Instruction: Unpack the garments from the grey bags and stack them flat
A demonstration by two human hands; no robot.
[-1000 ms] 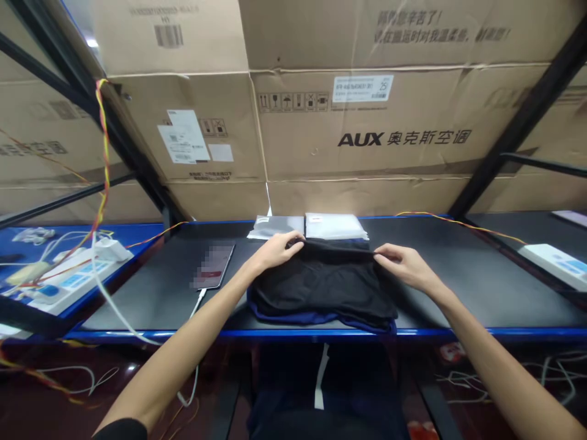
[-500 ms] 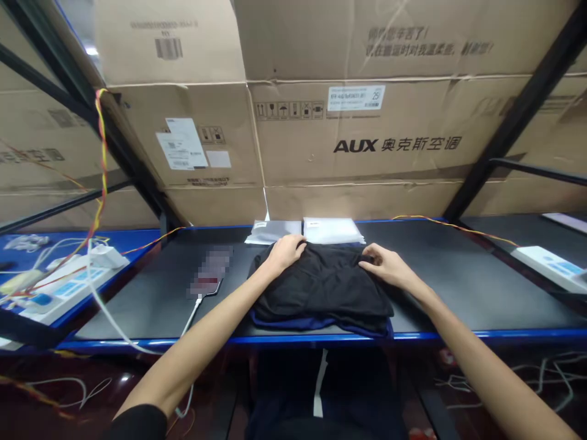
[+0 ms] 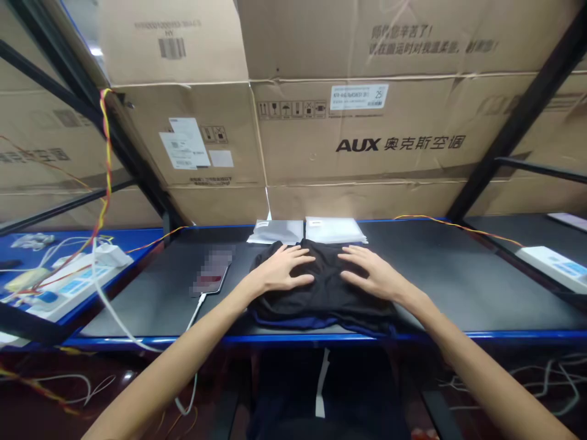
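A black cloth garment (image 3: 321, 299) lies on the dark mat near the table's front edge, with a dark blue cloth (image 3: 298, 322) showing beneath its near side. My left hand (image 3: 287, 269) rests flat on the garment's left part, fingers spread and pointing right. On the right part, my right hand (image 3: 371, 272) lies with its fingers stretched out toward the left. A gap of black cloth separates the two hands. The exact kind of garment cannot be made out. Just behind it are a grey plastic packet (image 3: 279, 231) and a white plastic packet (image 3: 334, 230).
A phone (image 3: 213, 275) on a white charging cable (image 3: 195, 311) lies to the left. Power strips stand at the left (image 3: 68, 287) and right (image 3: 554, 267). Cardboard (image 3: 367, 165) walls the back, between black metal posts (image 3: 518, 116). Yellow-red wire (image 3: 105, 159) hangs at left.
Both hands have let go of the garment's far edge and come nearer, opening flat on the cloth. The right hand has also moved slightly inward.
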